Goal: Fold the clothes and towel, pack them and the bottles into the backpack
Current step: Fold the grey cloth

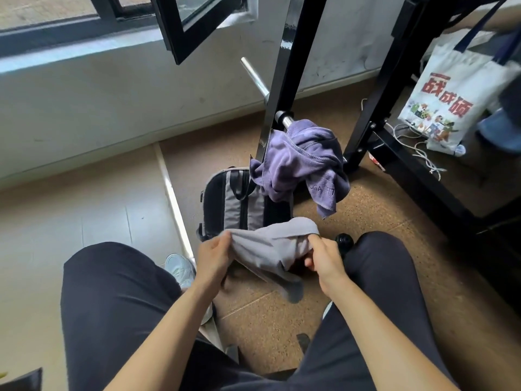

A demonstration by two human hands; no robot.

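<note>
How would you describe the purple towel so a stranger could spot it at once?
Find the black steel rack by the wall. A chrome bar juts from it, and the purple towel hangs bunched over the bar's near end, above the backpack. It is the only purple cloth; the grey garment is hand-held.

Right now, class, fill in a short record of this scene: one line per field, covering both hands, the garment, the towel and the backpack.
Left hand: grips one end of the grey garment
Right hand: grips its other end
Garment state: bunched, held above the floor, unfolded
Purple towel: draped over the chrome bar, unfolded
Backpack: lies on the floor beyond the hands
Bottles: none clearly in view
</note>
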